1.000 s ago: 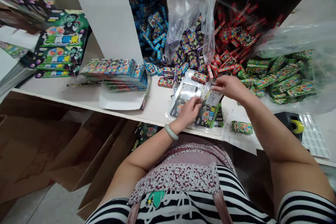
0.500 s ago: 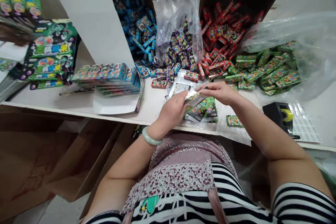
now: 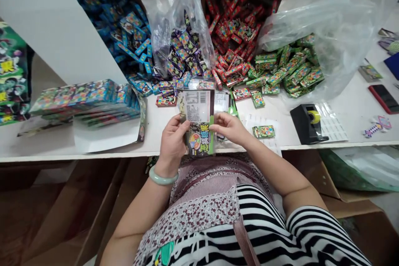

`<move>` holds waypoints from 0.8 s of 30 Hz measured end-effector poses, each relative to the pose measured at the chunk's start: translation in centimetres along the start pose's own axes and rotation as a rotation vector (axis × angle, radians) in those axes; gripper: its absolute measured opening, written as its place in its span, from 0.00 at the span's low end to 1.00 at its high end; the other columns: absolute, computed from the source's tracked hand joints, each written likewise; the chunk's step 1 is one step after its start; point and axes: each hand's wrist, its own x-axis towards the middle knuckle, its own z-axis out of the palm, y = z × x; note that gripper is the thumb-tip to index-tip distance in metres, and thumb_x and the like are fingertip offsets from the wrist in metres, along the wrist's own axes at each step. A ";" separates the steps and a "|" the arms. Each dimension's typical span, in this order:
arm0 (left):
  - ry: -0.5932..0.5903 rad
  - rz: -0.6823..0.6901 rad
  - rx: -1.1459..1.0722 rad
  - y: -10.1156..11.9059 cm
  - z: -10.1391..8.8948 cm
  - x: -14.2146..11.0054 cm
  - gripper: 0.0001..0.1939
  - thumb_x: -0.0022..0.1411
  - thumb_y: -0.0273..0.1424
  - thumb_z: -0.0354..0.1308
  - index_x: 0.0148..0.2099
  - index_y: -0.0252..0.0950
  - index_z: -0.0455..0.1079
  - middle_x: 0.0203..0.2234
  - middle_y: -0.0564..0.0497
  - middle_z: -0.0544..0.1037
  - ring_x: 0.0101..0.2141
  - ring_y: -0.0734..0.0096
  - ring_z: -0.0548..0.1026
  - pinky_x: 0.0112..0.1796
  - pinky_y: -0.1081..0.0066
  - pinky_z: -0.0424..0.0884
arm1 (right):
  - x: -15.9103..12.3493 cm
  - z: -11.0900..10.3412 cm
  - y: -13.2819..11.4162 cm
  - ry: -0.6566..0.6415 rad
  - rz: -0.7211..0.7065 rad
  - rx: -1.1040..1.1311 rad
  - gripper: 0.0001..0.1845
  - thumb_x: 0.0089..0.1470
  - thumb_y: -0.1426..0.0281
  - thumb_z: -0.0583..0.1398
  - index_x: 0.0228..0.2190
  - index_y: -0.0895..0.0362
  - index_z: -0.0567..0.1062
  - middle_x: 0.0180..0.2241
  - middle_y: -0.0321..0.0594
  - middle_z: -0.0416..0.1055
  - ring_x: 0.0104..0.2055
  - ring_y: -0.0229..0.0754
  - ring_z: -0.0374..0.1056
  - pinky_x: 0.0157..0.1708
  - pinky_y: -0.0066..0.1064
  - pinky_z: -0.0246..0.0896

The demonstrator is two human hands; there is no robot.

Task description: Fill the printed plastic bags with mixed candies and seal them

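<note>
My left hand [image 3: 175, 137] pinches the left edge of a flat printed candy packet [image 3: 199, 139], its thumb lying on the front. The packet's upper half carries a pale label with a barcode; colourful lettering and a round picture fill the lower half. My right hand [image 3: 230, 128] grips the packet's right edge with thumb and fingertips. Behind it, more flat packets [image 3: 222, 102] lie on the table, partly hidden. Small red boxes [image 3: 241, 93] and a green box [image 3: 257, 99] rest close by. Another green box [image 3: 263, 131] lies right of my right hand.
Heaps of blue boxes [image 3: 134, 29], purple packets [image 3: 187, 52], red boxes [image 3: 237, 29] and green boxes [image 3: 299, 68] line the back, with plastic bags [image 3: 343, 50] around some. Stacked boxes [image 3: 84, 99] stand left. A tape dispenser [image 3: 304, 124] and a phone [image 3: 385, 97] are right.
The tilted packet in my hands now faces me, showing its label and print. My hands have come nearer to my body. The view has swung right, bringing the phone into sight.
</note>
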 end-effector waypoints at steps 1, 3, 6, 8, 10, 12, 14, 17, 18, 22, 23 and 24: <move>-0.024 -0.036 -0.045 -0.3 0.1 0.0 0.16 0.58 0.43 0.69 0.44 0.42 0.73 0.37 0.53 0.84 0.36 0.68 0.82 0.38 0.64 0.82 | 0.2 -0.1 0.4 0.022 0.019 0.029 0.21 0.47 0.53 0.67 0.38 0.51 0.72 0.41 0.39 0.77 0.46 0.46 0.72 0.50 0.42 0.68; -0.078 -0.099 -0.099 -0.8 0.0 -0.1 0.19 0.58 0.45 0.68 0.46 0.40 0.72 0.39 0.50 0.83 0.36 0.68 0.82 0.38 0.66 0.81 | 0.6 -0.4 0.7 0.088 0.032 0.074 0.20 0.44 0.54 0.68 0.33 0.51 0.70 0.35 0.36 0.75 0.41 0.43 0.71 0.45 0.39 0.68; -0.221 -0.202 -0.067 -1.3 -0.4 -1.0 0.22 0.56 0.44 0.70 0.48 0.38 0.72 0.38 0.49 0.84 0.35 0.67 0.82 0.37 0.67 0.80 | 0.6 -1.0 0.8 0.181 0.023 0.154 0.22 0.41 0.53 0.69 0.32 0.51 0.69 0.32 0.32 0.73 0.37 0.40 0.70 0.39 0.34 0.67; -0.295 -0.297 -0.064 -1.4 -0.7 -2.1 0.22 0.54 0.41 0.71 0.48 0.36 0.74 0.36 0.48 0.84 0.36 0.65 0.82 0.39 0.67 0.79 | 0.3 -1.3 0.9 0.204 0.041 0.154 0.23 0.41 0.53 0.69 0.32 0.52 0.68 0.27 0.29 0.70 0.32 0.37 0.68 0.35 0.32 0.66; -0.307 -0.400 -0.144 -1.7 -1.0 -3.3 0.23 0.53 0.41 0.72 0.46 0.34 0.76 0.36 0.47 0.84 0.36 0.65 0.81 0.39 0.68 0.78 | -0.2 -1.5 1.3 0.160 0.088 0.124 0.22 0.42 0.53 0.69 0.31 0.52 0.67 0.23 0.27 0.66 0.27 0.35 0.65 0.31 0.30 0.64; -0.333 -0.504 -0.245 -1.9 -1.2 -4.1 0.24 0.51 0.41 0.73 0.47 0.33 0.76 0.34 0.47 0.84 0.34 0.66 0.81 0.38 0.69 0.77 | -0.7 -1.5 1.8 0.111 0.141 0.100 0.22 0.44 0.52 0.69 0.30 0.52 0.66 0.20 0.25 0.62 0.23 0.34 0.63 0.26 0.30 0.63; -0.376 -0.558 -0.298 -2.2 -1.4 -4.2 0.27 0.49 0.39 0.75 0.49 0.34 0.76 0.36 0.47 0.83 0.34 0.67 0.80 0.39 0.70 0.77 | -1.1 -1.3 2.2 0.104 0.170 0.092 0.23 0.44 0.52 0.69 0.30 0.52 0.66 0.19 0.25 0.63 0.22 0.34 0.62 0.24 0.30 0.62; -0.281 -0.467 -0.307 -2.4 -1.2 -3.1 0.30 0.51 0.37 0.74 0.55 0.38 0.71 0.44 0.47 0.81 0.40 0.69 0.80 0.41 0.72 0.76 | -1.9 -1.0 2.8 0.063 0.187 0.087 0.23 0.43 0.52 0.69 0.31 0.52 0.67 0.20 0.26 0.64 0.22 0.35 0.63 0.23 0.30 0.63; -0.225 -0.414 -0.305 -2.4 -1.0 -2.6 0.31 0.52 0.37 0.73 0.57 0.39 0.70 0.46 0.47 0.81 0.41 0.69 0.79 0.41 0.72 0.76 | -2.2 -1.0 2.9 0.025 0.196 0.085 0.23 0.44 0.52 0.69 0.31 0.52 0.68 0.21 0.27 0.65 0.23 0.35 0.64 0.23 0.30 0.64; -0.139 -0.228 -0.265 -2.3 0.1 -1.6 0.27 0.59 0.37 0.67 0.59 0.40 0.67 0.47 0.47 0.78 0.44 0.70 0.78 0.43 0.71 0.76 | -3.3 -1.5 3.1 -0.024 0.188 0.056 0.22 0.47 0.53 0.69 0.38 0.51 0.69 0.30 0.32 0.72 0.28 0.37 0.69 0.25 0.30 0.66; -0.146 -0.182 -0.242 -2.3 0.3 -1.8 0.27 0.60 0.36 0.67 0.60 0.40 0.66 0.48 0.47 0.78 0.44 0.70 0.78 0.44 0.71 0.77 | -3.4 -1.8 3.0 0.028 0.145 0.037 0.25 0.47 0.54 0.69 0.42 0.50 0.69 0.32 0.33 0.73 0.30 0.37 0.70 0.27 0.31 0.68; -0.163 -0.142 -0.218 -2.3 0.5 -2.1 0.28 0.61 0.35 0.66 0.61 0.42 0.65 0.48 0.47 0.77 0.44 0.70 0.78 0.45 0.70 0.77 | -3.5 -2.1 2.9 0.098 0.086 0.012 0.28 0.47 0.56 0.70 0.46 0.49 0.67 0.35 0.33 0.74 0.33 0.38 0.71 0.30 0.32 0.70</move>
